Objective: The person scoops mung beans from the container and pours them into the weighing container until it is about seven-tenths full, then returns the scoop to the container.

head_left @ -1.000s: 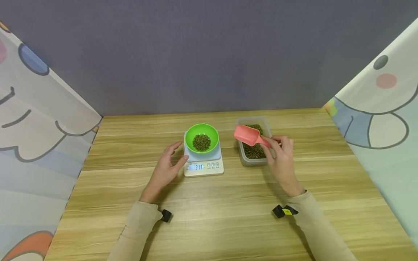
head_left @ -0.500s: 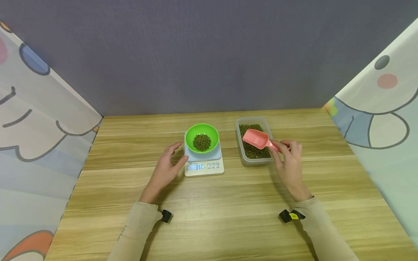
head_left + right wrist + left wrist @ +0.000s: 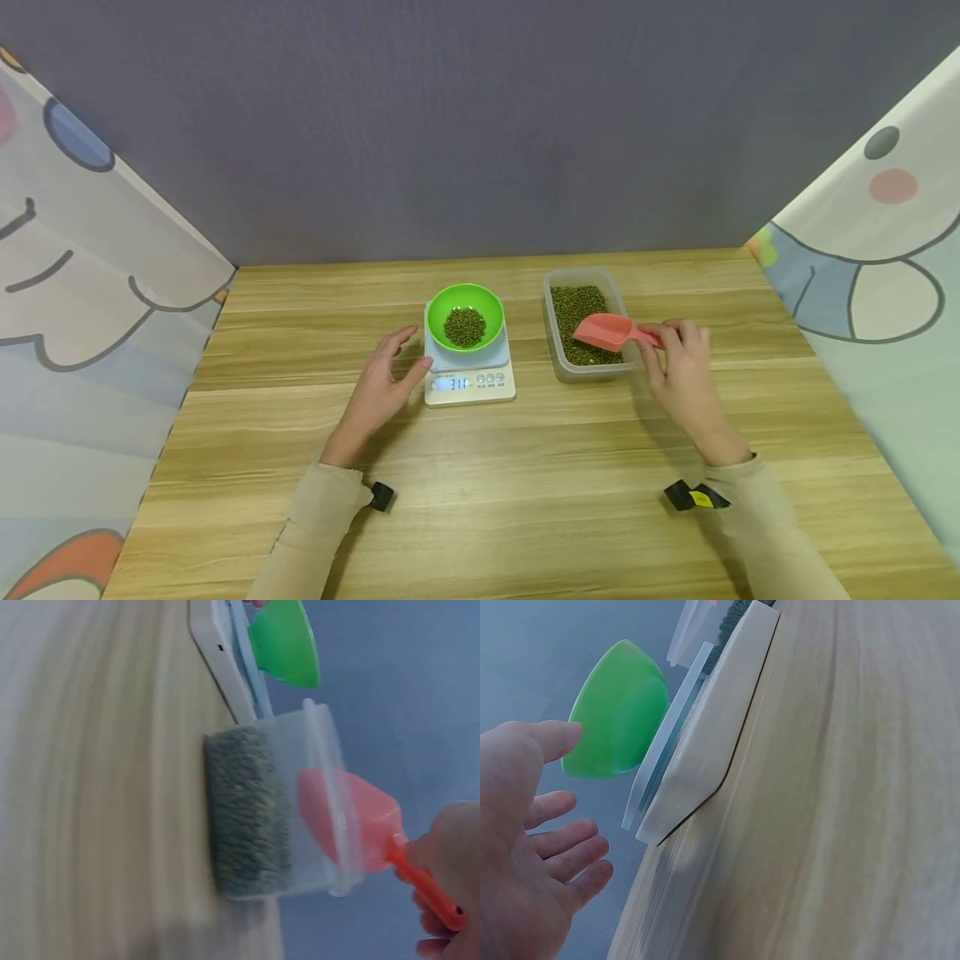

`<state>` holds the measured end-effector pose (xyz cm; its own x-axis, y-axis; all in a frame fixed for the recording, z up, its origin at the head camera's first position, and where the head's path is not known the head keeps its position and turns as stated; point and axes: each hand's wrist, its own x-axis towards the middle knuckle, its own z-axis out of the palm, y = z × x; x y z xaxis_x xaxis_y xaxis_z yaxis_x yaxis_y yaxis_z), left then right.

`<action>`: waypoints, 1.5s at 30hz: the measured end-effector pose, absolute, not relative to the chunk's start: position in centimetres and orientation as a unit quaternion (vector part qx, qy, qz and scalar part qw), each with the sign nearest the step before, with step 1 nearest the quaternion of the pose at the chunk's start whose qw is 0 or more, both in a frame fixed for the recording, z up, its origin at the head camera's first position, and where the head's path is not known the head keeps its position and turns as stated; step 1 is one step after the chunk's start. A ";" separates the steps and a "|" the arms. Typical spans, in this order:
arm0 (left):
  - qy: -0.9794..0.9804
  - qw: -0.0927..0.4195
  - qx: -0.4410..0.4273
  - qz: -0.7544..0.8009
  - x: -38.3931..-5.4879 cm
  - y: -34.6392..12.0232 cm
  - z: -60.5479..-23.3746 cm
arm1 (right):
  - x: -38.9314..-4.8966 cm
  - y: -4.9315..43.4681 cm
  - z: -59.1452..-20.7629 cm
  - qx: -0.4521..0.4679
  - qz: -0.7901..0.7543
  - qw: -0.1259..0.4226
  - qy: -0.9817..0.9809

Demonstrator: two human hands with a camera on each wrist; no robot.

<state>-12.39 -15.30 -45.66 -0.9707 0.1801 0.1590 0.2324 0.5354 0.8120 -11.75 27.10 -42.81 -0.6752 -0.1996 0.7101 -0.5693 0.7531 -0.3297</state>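
Note:
My right hand (image 3: pixel 682 375) grips the handle of a pink scoop (image 3: pixel 606 332), whose bowl is tilted and dips inside the rim of a clear plastic box (image 3: pixel 557 354). Dark green mung beans (image 3: pixel 572 308) fill the lower part of that box; in the right wrist view the scoop (image 3: pixel 352 817) is above them. On a white digital kitchen scale (image 3: pixel 495 393) stands a green bowl (image 3: pixel 438 321) holding a small heap of beans (image 3: pixel 465 327). The display looks like 31.1. My left hand (image 3: pixel 378 387) is beside the scale with fingers spread, holding nothing.
A wooden table (image 3: pixel 465 500) carries the scale and the box, which stand side by side with a gap between them. Behind rises a dark grey partition (image 3: pixel 480 125). Cartoon-printed cloths (image 3: pixel 97 275) hang along both sides.
My right hand has moved right and slightly toward me with the scoop, which has tipped and come down into the box. The left hand, bowl and scale reading look unchanged.

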 end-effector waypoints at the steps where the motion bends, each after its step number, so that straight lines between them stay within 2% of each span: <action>1: -0.876 0.028 -0.117 -0.468 -12.4 -15.3 -45.6 | -11.7 27.2 -42.5 0.227 0.266 0.335 -0.875; 9: -0.875 0.023 -0.114 -0.471 -12.4 -15.2 -45.5 | -11.7 27.3 -39.9 0.242 0.207 0.329 -0.889; 17: -0.875 0.017 -0.109 -0.471 -12.4 -15.1 -45.4 | -11.4 26.7 -38.8 0.241 0.166 0.295 -0.910; 33: -0.875 0.023 -0.112 -0.471 -12.5 -15.2 -45.4 | -11.7 25.3 -41.2 0.221 0.152 0.286 -0.920; 45: -0.874 0.021 -0.113 -0.473 -12.5 -14.9 -45.6 | -11.6 25.1 -41.5 0.207 0.167 0.269 -0.926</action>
